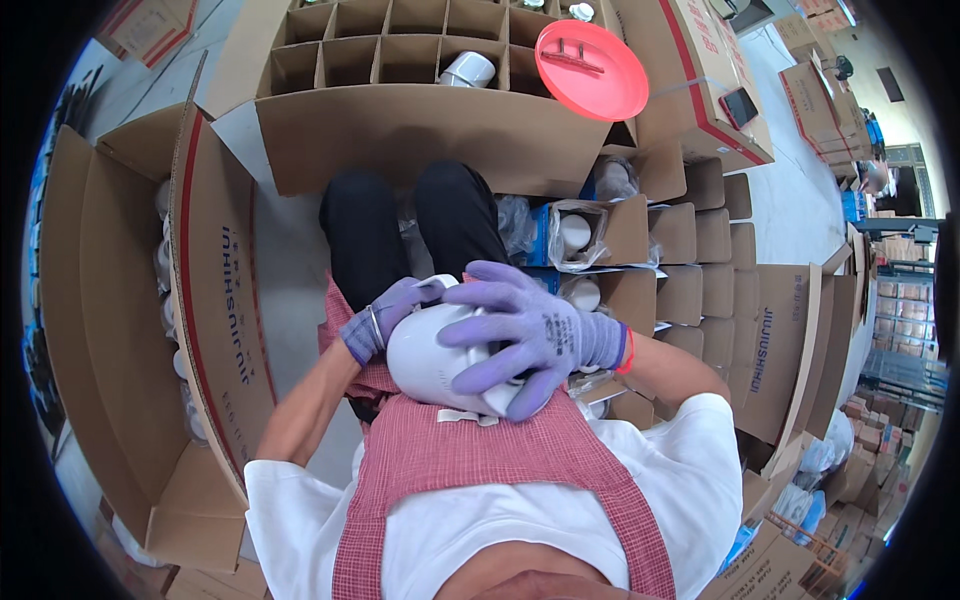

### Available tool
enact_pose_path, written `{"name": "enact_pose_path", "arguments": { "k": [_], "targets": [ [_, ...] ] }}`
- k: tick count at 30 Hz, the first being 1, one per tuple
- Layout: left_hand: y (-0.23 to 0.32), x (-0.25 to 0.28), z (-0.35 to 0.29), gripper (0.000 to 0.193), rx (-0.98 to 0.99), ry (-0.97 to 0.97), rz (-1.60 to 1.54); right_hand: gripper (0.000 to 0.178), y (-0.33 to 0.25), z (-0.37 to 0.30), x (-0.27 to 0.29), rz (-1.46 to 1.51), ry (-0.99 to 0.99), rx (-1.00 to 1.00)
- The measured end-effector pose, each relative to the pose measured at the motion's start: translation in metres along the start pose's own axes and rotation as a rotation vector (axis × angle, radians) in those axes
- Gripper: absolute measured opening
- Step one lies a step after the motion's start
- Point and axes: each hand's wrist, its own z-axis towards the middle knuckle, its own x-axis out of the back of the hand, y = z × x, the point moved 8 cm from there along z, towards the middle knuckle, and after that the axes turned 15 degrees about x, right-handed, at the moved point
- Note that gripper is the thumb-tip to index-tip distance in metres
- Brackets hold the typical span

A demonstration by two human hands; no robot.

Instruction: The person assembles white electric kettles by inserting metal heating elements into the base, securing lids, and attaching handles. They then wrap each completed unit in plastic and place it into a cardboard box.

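Note:
A white, rounded, glossy vessel (418, 352) lies on its side in my lap, over the red checked apron. My left hand (392, 305), in a purple glove, grips its far left side near a white projecting part (442, 284). Across the vessel's right end lies my right hand (525, 335), gloved the same way, its fingers spread and bent around it. That hand covers much of this end, so I cannot make out the exact kind of vessel.
A divided carton (430, 140) ahead holds a white cup-like piece (467, 70). On its right corner rests a red round tray (615, 75) with small brown pieces. Another carton (215, 270) stands left. Small open boxes (628, 235) with white items are at right.

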Motion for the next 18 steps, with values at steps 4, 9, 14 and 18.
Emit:
{"name": "enact_pose_path", "arguments": {
  "k": [4, 9, 14, 18],
  "targets": [
    [0.054, 0.052, -0.008, 0.022, 0.056, 0.306, -0.605, 0.042, 0.068, -0.076, 0.003, 0.349, 0.573, -0.624],
    [0.149, 0.065, -0.007, 0.027, -0.184, 0.436, 0.01, 0.051, 0.106, -0.195, -0.006, 0.216, 0.834, -1.006],
    [0.136, 0.088, -0.007, 0.027, -0.213, 0.507, -0.174, 0.054, 0.072, -0.102, 0.041, -0.293, 0.62, -0.551],
    [0.207, 0.05, -0.023, 0.028, -0.574, 0.6, 0.631, 0.048, 0.13, -0.169, 0.018, 0.32, 0.74, -0.977]
  ]
}}
